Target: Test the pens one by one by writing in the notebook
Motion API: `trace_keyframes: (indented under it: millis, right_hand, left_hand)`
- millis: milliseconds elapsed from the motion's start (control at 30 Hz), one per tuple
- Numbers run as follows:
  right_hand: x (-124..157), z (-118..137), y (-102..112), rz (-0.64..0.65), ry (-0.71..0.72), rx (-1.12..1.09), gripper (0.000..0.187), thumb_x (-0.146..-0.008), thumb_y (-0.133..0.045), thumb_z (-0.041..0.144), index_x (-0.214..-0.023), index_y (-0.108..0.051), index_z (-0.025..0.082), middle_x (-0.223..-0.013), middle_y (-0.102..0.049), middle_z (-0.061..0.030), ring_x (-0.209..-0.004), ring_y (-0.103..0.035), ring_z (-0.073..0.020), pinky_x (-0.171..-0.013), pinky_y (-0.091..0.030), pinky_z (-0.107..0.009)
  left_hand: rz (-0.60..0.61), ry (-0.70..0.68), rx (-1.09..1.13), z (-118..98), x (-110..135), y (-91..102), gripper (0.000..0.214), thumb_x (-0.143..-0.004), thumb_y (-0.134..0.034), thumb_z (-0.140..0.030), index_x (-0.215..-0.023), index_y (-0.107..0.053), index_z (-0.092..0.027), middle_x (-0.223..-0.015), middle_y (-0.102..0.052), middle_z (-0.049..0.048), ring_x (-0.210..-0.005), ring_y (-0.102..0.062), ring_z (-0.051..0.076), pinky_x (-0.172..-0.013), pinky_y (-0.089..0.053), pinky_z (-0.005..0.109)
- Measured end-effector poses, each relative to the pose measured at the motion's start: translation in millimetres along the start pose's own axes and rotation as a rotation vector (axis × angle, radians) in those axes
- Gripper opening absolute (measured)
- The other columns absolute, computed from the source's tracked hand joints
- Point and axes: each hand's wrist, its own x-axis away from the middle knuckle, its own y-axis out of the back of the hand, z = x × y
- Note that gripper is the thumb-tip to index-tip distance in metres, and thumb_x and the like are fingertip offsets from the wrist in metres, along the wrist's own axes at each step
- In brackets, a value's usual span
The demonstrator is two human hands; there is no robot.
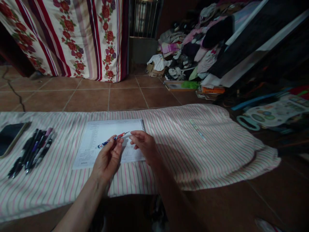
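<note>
My left hand is closed around a slim pen with a blue and red barrel, pinching it between thumb and fingers. The pen is tilted, its thin dark tip pointing up and right. Close to that tip, my right hand has its thumb and index finger drawn together; whatever lies between them is too small to make out. Both hands are above a spiral notebook, which lies on the striped cloth with a printed page showing. My hands and forearms hide part of the page.
Several pens lie in a bunch at the left, beside a dark phone or tablet. A pale, slender patterned stick rests on the cloth at the right. Beyond are tiled floor, a floral curtain and a clothes heap.
</note>
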Motion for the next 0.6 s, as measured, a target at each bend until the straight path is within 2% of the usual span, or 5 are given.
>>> trace_keyframes:
  millis: [233,600]
  right_hand:
    - [0,-3,-5,0.008,0.055,0.004,0.024,-0.068,-0.067,0.033,-0.086,-0.066,0.018,-0.070,-0.067,-0.0003,-0.058,-0.061,-0.0110,-0.046,-0.046,-0.019]
    - [2,0,-12,-0.018,0.049,-0.033,0.023,-0.069,-0.065,0.036,-0.083,-0.066,0.018,-0.071,-0.070,-0.0019,-0.059,-0.063,-0.0126,-0.048,-0.046,-0.020]
  left_hand:
    - [-0.007,-0.003,-0.012,-1,4,-2.5,0.025,-0.086,-0.040,-0.001,-0.078,-0.063,-0.007,-0.076,-0.068,0.0106,-0.069,-0.068,0.013,-0.061,-0.057,0.020]
    - [0.000,0.016,-0.014,1,3,-0.4,0.023,-0.083,-0.043,0.001,-0.077,-0.064,-0.007,-0.077,-0.069,0.0123,-0.069,-0.068,0.014,-0.064,-0.057,0.020]
